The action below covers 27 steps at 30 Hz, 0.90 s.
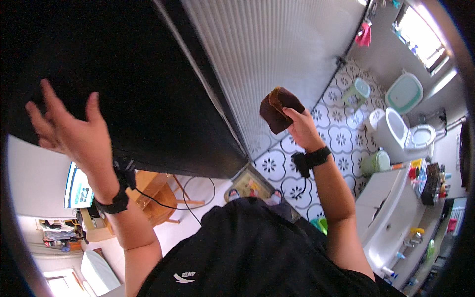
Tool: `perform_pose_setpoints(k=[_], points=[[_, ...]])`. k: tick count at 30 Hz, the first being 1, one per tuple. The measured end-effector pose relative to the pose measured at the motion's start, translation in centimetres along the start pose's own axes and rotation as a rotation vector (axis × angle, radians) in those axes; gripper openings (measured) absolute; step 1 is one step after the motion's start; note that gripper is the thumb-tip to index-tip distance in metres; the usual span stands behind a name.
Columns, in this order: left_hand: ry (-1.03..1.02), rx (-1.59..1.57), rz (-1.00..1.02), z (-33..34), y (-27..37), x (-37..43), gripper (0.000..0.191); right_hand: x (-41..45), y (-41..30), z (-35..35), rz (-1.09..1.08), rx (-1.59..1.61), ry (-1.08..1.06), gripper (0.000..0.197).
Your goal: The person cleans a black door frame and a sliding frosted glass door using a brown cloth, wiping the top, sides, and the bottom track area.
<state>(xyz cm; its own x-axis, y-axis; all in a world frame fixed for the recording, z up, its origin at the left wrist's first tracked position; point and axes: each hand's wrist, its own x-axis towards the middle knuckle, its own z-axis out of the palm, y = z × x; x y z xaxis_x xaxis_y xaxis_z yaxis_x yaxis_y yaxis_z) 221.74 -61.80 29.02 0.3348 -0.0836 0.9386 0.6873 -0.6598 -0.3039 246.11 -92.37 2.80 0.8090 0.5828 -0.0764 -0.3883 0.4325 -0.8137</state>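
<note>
My right hand (305,128) grips a dark brown cloth or pad (279,110), folded, with a lighter tan edge showing. It is raised in front of a ribbed translucent glass panel (256,55); no contact with the glass is plain. My left hand (76,130) is lifted on the other side, fingers spread and holding nothing. Behind it stands a large black panel (111,85), possibly a door; whether the fingers touch it I cannot tell. A black strap with a small device and cable circles each wrist.
A patterned mat (246,185) lies underfoot at the threshold. On the right are a washbasin (389,226), a toilet (421,137), bins and a flower-tiled floor (274,163). To the left are a wooden chair (159,208), a lit screen (78,187) and a loose cable (167,205).
</note>
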Motion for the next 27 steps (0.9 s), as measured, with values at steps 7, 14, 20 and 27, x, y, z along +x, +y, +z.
perform_pose_setpoints(k=[7,14,20,27], points=[[-0.037,-0.048,0.111,-0.7,-0.3,-0.7,0.080,-6.1,-7.0,-14.0,-0.058,-0.862,0.056,0.031],[-0.024,-0.296,0.077,-0.8,4.3,-1.0,0.062,-14.7,-14.2,-18.8,-0.113,-1.103,0.245,0.034],[-0.030,-0.874,0.163,-0.5,10.9,-0.8,0.047,-20.8,-8.5,-12.0,-0.234,-0.801,0.803,0.034],[-0.142,-1.271,0.084,0.6,16.7,-2.3,0.038,-25.6,1.6,-8.4,-0.127,-0.326,0.857,0.031]])
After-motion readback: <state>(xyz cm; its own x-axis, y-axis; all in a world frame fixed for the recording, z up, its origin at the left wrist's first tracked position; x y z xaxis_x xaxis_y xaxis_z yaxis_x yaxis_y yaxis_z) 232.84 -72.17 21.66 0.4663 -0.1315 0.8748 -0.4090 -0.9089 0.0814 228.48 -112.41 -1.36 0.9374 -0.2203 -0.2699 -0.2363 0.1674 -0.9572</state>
